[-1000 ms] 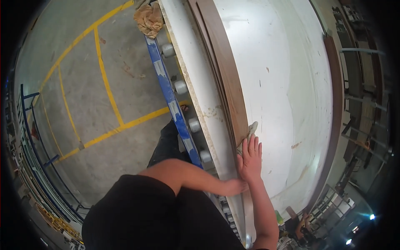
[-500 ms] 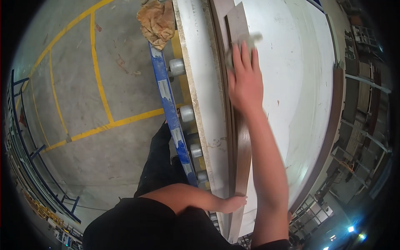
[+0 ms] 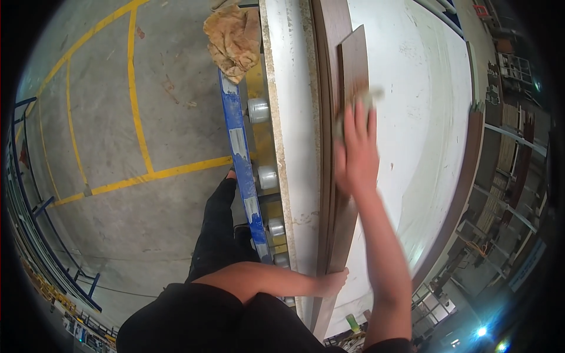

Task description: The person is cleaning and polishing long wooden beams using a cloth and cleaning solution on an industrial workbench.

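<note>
A long narrow brown board (image 3: 355, 62) lies lengthwise ahead of me on top of other brown strips (image 3: 331, 70). My right hand (image 3: 359, 156) is laid over a pale greyish rag (image 3: 372, 97) and presses it on the board's upper face. Its fingers are stretched out over the rag, which is blurred by motion and partly hidden under them. Nearer to me, my left hand (image 3: 333, 284) is wrapped round the near part of the board, its fingertips over the right edge.
The strips lie on a large white panel (image 3: 424, 117). Along its left runs a blue rail (image 3: 240, 156) with metal rollers (image 3: 268, 176). A crumpled orange-stained cloth (image 3: 232, 44) hangs at the rail's far end. Yellow lines (image 3: 132, 88) mark the floor at left; racks (image 3: 509, 147) stand at right.
My right hand and the rag have slid along the board toward me. My left hand stays on the near part of the board. The whole view has shifted slightly.
</note>
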### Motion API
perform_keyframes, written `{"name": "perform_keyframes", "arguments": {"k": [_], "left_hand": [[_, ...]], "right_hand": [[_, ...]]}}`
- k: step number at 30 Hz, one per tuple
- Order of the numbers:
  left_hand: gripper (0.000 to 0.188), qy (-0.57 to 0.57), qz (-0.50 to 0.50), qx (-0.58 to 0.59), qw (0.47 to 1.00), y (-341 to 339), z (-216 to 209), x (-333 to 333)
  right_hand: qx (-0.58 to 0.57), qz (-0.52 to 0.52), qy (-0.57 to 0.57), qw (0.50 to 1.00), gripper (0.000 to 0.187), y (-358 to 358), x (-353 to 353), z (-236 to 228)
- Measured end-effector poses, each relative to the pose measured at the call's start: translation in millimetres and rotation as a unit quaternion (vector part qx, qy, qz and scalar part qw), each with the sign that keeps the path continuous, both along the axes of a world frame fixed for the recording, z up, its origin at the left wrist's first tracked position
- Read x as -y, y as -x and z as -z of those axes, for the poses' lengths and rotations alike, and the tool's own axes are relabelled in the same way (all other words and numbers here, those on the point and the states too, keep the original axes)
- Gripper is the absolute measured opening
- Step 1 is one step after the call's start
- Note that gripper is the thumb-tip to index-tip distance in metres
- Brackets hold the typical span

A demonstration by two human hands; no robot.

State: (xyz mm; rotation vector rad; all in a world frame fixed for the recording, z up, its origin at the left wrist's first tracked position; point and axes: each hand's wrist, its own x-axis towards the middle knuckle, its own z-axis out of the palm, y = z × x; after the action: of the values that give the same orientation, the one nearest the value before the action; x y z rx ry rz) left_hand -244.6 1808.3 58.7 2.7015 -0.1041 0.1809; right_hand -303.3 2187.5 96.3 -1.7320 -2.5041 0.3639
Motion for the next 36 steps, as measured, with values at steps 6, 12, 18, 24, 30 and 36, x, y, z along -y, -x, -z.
{"name": "perform_keyframes", "arguments": {"k": [6, 12, 18, 24, 30, 36], "left_hand": [[0.026, -0.017, -0.027, -0.029, 0.999, 4.9, 12.0, -4.6], [0.027, -0.036, -0.029, -0.007, 0.999, -2.5, 9.0, -0.8], [0.026, -0.016, 0.003, -0.032, 0.999, 11.8, 8.2, -17.9], [0.027, -0.075, -0.052, 0.025, 0.996, 16.0, 7.3, -19.1], [0.029, -0.020, -0.017, -0.017, 1.000, 1.3, 13.4, 3.1], [0.026, -0.008, -0.025, -0.028, 0.999, 0.9, 10.1, 2.6]], "right_hand": [[-0.014, -0.051, -0.108, 0.993, 0.057, 100.2, -204.7, 2.8], [-0.192, 0.102, -0.231, 0.948, 0.051, -8.1, -248.0, -41.1], [-0.274, 0.120, -0.081, 0.951, 0.060, -26.2, -75.0, -39.3], [0.023, -0.050, -0.023, 0.998, 0.056, 26.4, 20.3, -9.3], [0.038, -0.047, -0.068, 0.996, 0.054, 58.4, -86.0, 3.4], [-0.041, -0.015, -0.089, 0.995, 0.045, 84.0, -175.1, 10.4]]}}
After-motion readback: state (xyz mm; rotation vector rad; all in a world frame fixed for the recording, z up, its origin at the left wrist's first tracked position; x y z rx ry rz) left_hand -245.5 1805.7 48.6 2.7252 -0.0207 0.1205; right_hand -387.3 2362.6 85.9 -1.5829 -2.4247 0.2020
